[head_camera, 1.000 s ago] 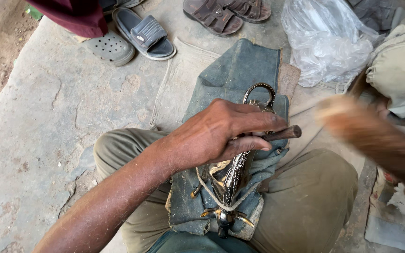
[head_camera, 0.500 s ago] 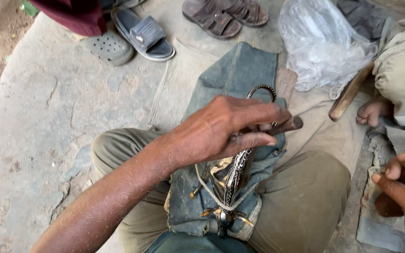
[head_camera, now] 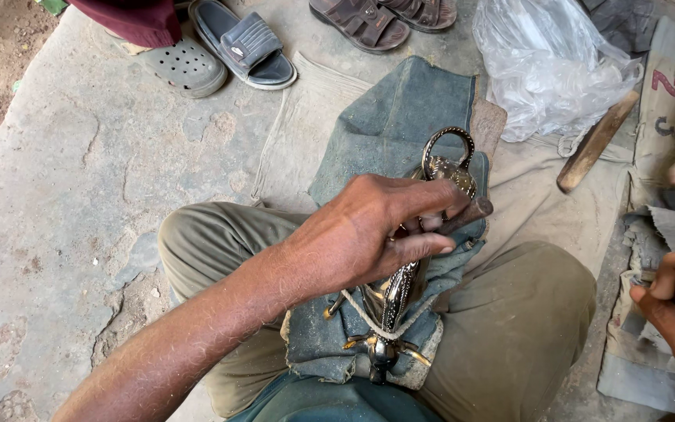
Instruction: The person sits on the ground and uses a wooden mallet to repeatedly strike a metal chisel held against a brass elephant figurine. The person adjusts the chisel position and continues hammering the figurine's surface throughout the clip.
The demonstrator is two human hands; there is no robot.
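The ornate metal piece, slim and curved with a ring at its far end, lies along my lap on a worn blue-grey cloth, tied down with a cord so it stays put. My left hand presses over it, fingers curled tight round a short dark rod-like tool set against the chased, shiny metal. My right hand sits at the frame edge, wrapped round something brown; I cannot tell what. A wooden handle rests on rough concrete floor.
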